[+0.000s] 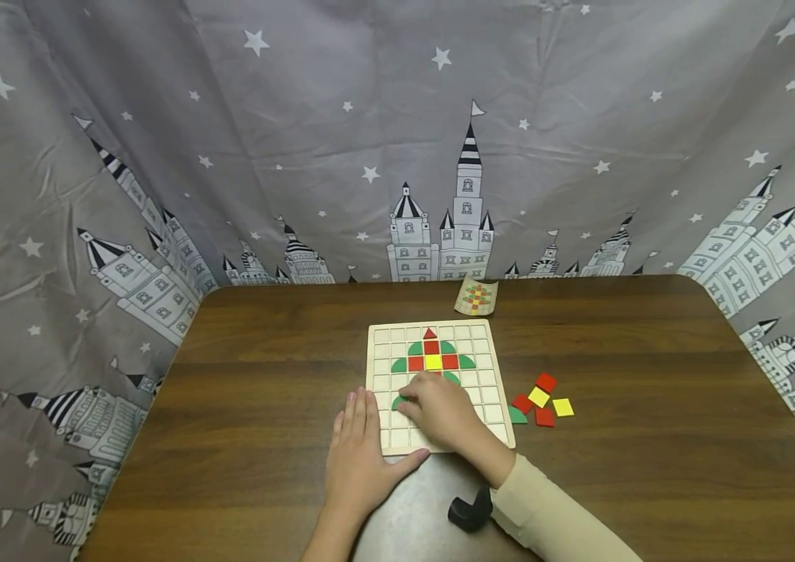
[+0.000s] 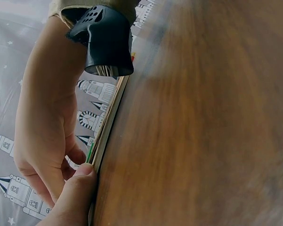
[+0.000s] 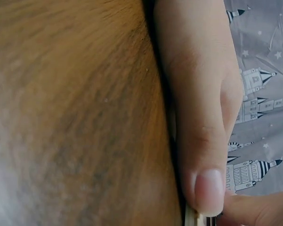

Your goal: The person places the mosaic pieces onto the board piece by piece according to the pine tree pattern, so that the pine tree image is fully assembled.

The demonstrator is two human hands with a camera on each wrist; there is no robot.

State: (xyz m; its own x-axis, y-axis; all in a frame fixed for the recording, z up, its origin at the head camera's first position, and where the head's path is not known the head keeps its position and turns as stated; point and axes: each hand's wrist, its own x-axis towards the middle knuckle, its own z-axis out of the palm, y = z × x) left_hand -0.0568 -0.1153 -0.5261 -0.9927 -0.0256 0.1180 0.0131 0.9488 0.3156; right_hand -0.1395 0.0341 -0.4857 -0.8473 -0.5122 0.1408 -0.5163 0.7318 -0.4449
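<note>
A square wooden grid board (image 1: 496,417) lies on the table, with red, yellow and green pieces forming a tree-like pattern. My left hand (image 1: 358,460) rests at its lower left corner, fingers straight along the left side and thumb at the front edge. Over the board's lower middle, my right hand (image 1: 440,410) pinches a green quarter-circle piece (image 1: 398,403) between thumb and fingers. That green piece (image 2: 90,153) shows as a thin edge at the board's side in the left wrist view. The right hand covers part of the pattern's lower portion.
Right of the board lie loose red squares (image 1: 545,417), yellow squares (image 1: 563,407) and a green piece (image 1: 518,416). A pattern card (image 1: 476,297) stands behind the board at the table's back edge. A black wrist-camera mount (image 1: 471,511) is beside the right sleeve.
</note>
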